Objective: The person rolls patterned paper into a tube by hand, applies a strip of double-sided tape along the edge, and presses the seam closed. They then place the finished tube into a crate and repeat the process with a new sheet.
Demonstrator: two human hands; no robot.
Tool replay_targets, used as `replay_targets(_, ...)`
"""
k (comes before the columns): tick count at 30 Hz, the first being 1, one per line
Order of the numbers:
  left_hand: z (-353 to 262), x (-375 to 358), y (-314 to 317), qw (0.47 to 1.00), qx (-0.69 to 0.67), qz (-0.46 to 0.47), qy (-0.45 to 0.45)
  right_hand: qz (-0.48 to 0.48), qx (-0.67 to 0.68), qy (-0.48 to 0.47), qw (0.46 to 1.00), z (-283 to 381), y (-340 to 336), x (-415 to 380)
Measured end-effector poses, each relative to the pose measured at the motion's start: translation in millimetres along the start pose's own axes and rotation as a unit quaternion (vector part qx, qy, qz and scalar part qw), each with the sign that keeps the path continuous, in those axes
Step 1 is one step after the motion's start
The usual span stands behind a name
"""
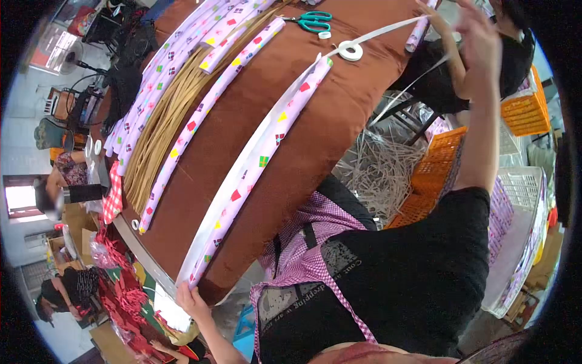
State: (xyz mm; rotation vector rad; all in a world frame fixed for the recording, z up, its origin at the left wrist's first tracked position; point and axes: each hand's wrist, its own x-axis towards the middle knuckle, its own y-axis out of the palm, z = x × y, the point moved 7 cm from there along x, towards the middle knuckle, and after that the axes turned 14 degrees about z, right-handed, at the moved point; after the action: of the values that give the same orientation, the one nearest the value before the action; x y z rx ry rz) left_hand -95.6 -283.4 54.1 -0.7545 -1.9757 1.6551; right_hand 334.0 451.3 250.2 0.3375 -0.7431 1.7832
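- Head view: a dark round border cuts off every corner, and the scene sits tilted and bowed.
- The right hand (pixel 479 33), at 1 o'clock, is blurred against the background. Its fingers look raised and spread; whether they pinch the thin white strip (pixel 405 91) running below it cannot be told.
- The left hand (pixel 193 298), at 7 o'clock, has its fingers curled over the near end of the wrapped roll (pixel 264 159), holding it at the counter edge.
- That one roll, in lilac paper with coloured shapes, lies across the middle of the counter (pixel 315 139) from 7 o'clock towards 12, with a white band along its left side.
- One white tape ring (pixel 350 50) sits by the roll's far end, tape trailing towards the right hand.
- One pair of green-handled scissors (pixel 314 21) lies at 12 o'clock.
- A second lilac roll (pixel 209 124) lies alone at 10 o'clock. Beyond it, more rolls are packed too tightly to count, beside a sheaf of brown sticks (pixel 167 121).
- The counter is covered in brown cloth.
- Orange crates (pixel 433 176) and white paper scraps lie on the floor at 3 o'clock. Other people work at 9 and 1 o'clock.
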Motion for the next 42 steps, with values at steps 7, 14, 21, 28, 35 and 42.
replay_targets(7,1,0,3,0.999,-0.004,-0.014,0.031,-0.081,-0.133,0.161,0.975,-32,-214,-160)
replay_targets(14,0,2,4,1.0,-0.019,0.002,0.023,0.465,-0.349,0.36,0.729,-175,-68,-387)
replay_targets(21,6,0,8,1.0,-0.003,0.007,0.0,0.364,-0.377,0.018,0.851,-51,146,-183)
replay_targets(28,-6,-1,2,1.0,0.007,-0.025,0.015,0.477,-0.254,-0.303,0.785,-1,325,-144)
replay_targets(35,-24,13,-8,0.999,-0.011,0.05,-0.018,0.466,-0.246,-0.287,0.8,-8,310,-159)
replay_targets(42,-172,73,-8,0.989,0.057,0.029,0.136,0.427,-0.23,-0.28,0.828,4,309,-184)
